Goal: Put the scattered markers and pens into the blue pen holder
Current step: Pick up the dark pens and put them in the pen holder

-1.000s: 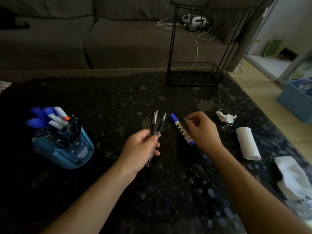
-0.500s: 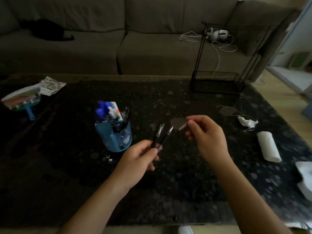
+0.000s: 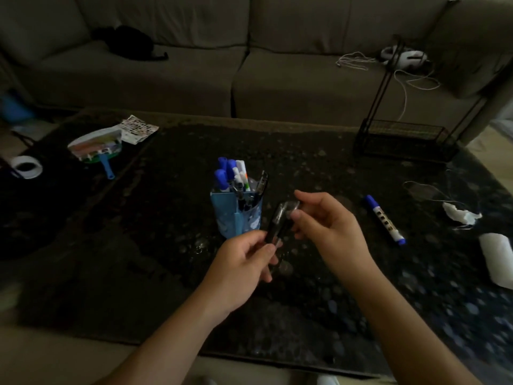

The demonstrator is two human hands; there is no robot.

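A: Left hand (image 3: 244, 269) clenched round the lower ends of two black pens (image 3: 277, 225), tips up and tilted toward the right. Right hand (image 3: 326, 222) pinching their blurred upper ends between thumb and forefinger, probably squaring the pair for one drop.

B: Distance to the target?

A: Close. Blue pen holder (image 3: 236, 215) upright on the dark table (image 3: 166, 259), just behind and left of the pens, already crowded with blue-capped markers and pens. Narrow free gap, hence bundling first, likely.

B: Leftovers?

A: One blue-capped marker (image 3: 384, 219) flat on the table, right of the right hand, untouched. Beyond it crumpled tissue (image 3: 460, 215), paper roll (image 3: 497, 257); wire rack (image 3: 402, 137) at far edge. Not task items.
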